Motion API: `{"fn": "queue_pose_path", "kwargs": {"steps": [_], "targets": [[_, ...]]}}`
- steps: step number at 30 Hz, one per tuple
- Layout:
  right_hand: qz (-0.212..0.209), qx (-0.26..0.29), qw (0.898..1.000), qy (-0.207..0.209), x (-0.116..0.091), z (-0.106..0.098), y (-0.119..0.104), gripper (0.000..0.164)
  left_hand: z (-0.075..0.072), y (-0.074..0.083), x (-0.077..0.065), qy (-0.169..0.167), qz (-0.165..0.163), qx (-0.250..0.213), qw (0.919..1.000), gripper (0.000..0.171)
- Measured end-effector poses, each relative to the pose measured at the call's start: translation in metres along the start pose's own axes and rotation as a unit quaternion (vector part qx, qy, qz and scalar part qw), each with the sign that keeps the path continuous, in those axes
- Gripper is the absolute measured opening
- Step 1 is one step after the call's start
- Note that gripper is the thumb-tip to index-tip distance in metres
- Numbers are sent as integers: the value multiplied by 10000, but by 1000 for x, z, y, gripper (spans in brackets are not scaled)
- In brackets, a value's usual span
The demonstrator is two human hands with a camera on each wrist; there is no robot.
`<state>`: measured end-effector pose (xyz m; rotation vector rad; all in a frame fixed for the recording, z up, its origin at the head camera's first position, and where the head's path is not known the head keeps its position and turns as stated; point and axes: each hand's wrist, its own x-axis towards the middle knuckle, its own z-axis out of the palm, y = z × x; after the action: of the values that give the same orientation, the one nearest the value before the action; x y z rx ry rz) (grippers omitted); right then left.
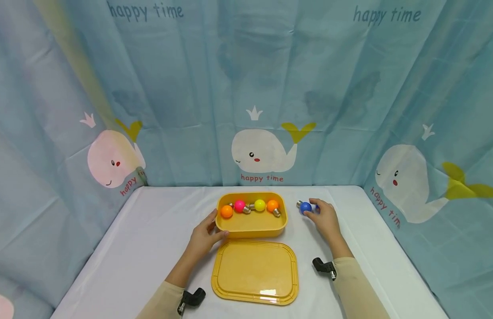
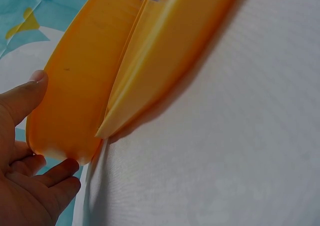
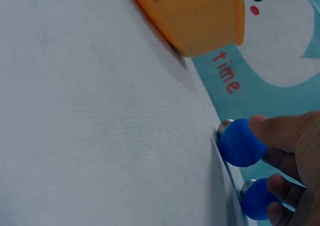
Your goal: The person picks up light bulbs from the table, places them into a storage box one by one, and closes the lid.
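My left hand [image 1: 203, 237] grips the left end of a yellow plastic box [image 1: 250, 233], thumb at the front wall and fingers around the end. Inside lie small round light bulbs with silver screw bases: a left orange bulb [image 1: 227, 212], a pink bulb [image 1: 240, 206], a yellow bulb [image 1: 260, 205] and a right orange bulb [image 1: 272, 206]. To the right of the box, my right hand [image 1: 325, 220] pinches a blue bulb [image 3: 242, 143] between thumb and finger. A second blue bulb [image 3: 260, 199] sits against the other fingers, partly hidden by them in the head view.
A flat yellow lid [image 1: 255, 271] lies in front of the box on the white tabletop [image 1: 142, 248]. Blue curtains [image 1: 190, 110] with whale prints stand behind the table and along both sides. Each wrist carries a black camera mount [image 1: 324, 267].
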<state>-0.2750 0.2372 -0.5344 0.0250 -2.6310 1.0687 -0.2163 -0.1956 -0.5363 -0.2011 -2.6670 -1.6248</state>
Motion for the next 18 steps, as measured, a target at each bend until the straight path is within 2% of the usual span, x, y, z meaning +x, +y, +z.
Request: {"fn": "queue_pose_path", "kwargs": {"steps": [13,18], "targets": [[77,-902,9959,-73,5,3,-7,51,0,-2,1,-43,64,-83,9999,95],[111,-1054,9944,4,6,4,-7,48,0,-2,2,-63,35,-96,9999,95]]}}
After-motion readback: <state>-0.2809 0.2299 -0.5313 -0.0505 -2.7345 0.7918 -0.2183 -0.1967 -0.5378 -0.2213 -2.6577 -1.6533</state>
